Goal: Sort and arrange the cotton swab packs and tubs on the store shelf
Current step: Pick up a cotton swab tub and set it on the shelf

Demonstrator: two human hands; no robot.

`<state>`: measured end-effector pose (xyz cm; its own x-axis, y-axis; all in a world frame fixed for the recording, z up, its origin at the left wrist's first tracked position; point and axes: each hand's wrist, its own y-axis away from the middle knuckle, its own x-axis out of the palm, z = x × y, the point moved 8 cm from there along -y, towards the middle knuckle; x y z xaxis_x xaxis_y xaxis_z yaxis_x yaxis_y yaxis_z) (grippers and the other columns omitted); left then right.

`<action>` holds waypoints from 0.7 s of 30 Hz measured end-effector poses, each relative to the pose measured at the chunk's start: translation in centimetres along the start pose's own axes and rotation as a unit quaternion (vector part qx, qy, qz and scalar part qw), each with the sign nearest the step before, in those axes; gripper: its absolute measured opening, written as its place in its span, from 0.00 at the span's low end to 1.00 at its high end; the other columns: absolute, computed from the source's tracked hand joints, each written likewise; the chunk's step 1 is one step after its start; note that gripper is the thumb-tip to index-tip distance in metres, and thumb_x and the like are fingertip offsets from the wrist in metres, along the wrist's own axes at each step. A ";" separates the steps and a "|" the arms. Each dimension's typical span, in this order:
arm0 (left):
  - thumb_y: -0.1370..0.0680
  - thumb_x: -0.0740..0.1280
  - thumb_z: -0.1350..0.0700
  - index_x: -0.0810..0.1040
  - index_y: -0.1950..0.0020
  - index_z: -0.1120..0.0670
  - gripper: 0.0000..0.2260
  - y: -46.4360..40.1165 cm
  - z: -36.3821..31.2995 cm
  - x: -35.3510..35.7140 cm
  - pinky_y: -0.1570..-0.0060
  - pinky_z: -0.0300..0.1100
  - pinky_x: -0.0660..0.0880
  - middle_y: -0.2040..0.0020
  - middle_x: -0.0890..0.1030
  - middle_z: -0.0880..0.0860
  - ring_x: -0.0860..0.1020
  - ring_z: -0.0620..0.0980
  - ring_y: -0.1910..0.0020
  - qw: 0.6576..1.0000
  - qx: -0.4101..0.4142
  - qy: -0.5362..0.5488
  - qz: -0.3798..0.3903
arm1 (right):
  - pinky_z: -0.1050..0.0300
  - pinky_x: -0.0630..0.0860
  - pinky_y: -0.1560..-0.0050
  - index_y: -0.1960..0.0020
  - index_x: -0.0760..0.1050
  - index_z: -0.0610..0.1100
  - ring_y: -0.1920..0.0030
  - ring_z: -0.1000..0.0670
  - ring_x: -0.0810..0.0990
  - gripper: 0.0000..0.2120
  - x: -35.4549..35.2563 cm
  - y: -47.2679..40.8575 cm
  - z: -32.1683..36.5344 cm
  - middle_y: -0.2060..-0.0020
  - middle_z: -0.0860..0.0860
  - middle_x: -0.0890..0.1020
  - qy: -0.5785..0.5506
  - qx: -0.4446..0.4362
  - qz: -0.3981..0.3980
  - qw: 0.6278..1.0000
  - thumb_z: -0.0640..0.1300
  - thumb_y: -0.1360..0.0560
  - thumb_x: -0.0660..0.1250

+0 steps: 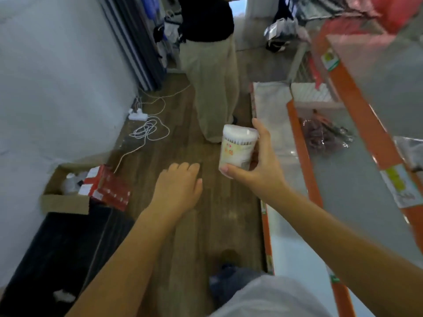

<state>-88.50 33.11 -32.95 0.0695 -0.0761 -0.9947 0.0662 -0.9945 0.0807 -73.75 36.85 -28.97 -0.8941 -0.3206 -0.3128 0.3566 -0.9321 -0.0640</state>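
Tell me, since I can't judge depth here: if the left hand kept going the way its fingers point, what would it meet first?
Probably the other person's trouser leg. The left hand hangs empty above bare wooden floor, fingers pointing up the aisle; depth is uncertain.

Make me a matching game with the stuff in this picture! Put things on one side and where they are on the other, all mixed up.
Things:
1. cotton swab tub
2. red boxes
3. white power strip
4. left hand

Places or states:
A. lying on the wooden floor by the wall, with cords
B. held in the right hand
C. holding nothing, over the floor
D. in and beside the cardboard box

Pairs: 1-B, 2-D, 3-A, 4-C
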 end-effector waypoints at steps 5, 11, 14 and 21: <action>0.22 0.60 0.52 0.70 0.33 0.56 0.19 -8.8 -2.7 -0.8 0.49 0.48 0.70 0.41 0.76 0.56 0.73 0.57 0.44 0.996 0.085 0.011 -0.012 | 0.57 0.68 0.33 0.32 0.47 0.59 0.33 0.53 0.66 0.44 -4.5 -5.4 -0.3 0.32 0.56 0.63 0.029 0.002 -0.080 0.996 0.44 0.34 0.76; 0.21 0.58 0.50 0.67 0.31 0.53 0.19 -17.1 -7.4 -1.6 0.46 0.45 0.68 0.37 0.74 0.52 0.71 0.53 0.40 0.979 0.201 0.034 -0.009 | 0.78 0.68 0.46 0.26 0.49 0.52 0.37 0.57 0.68 0.47 -9.8 -9.5 -2.3 0.33 0.56 0.64 0.053 0.045 -0.181 0.981 0.45 0.34 0.76; 0.21 0.57 0.50 0.68 0.32 0.53 0.18 -21.3 -9.1 -2.0 0.46 0.47 0.70 0.38 0.75 0.53 0.72 0.54 0.41 0.966 0.256 0.035 -0.009 | 0.64 0.71 0.39 0.26 0.49 0.53 0.34 0.54 0.69 0.46 -11.7 -11.5 -3.3 0.31 0.54 0.65 0.079 0.059 -0.232 0.968 0.46 0.34 0.76; 0.22 0.59 0.52 0.71 0.35 0.56 0.17 -30.1 -12.7 -5.1 0.48 0.50 0.71 0.41 0.76 0.56 0.73 0.58 0.44 0.918 0.394 0.019 -0.032 | 0.55 0.71 0.36 0.29 0.49 0.59 0.34 0.52 0.68 0.47 -14.7 -15.9 -4.1 0.32 0.56 0.65 0.077 0.093 -0.359 0.926 0.45 0.34 0.77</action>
<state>-78.19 64.35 -29.48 0.1273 -0.0276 -0.9915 -0.6678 -0.7415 -0.0651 -65.17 57.04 -27.26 -0.8284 0.4071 -0.3847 -0.3798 -0.9131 -0.1482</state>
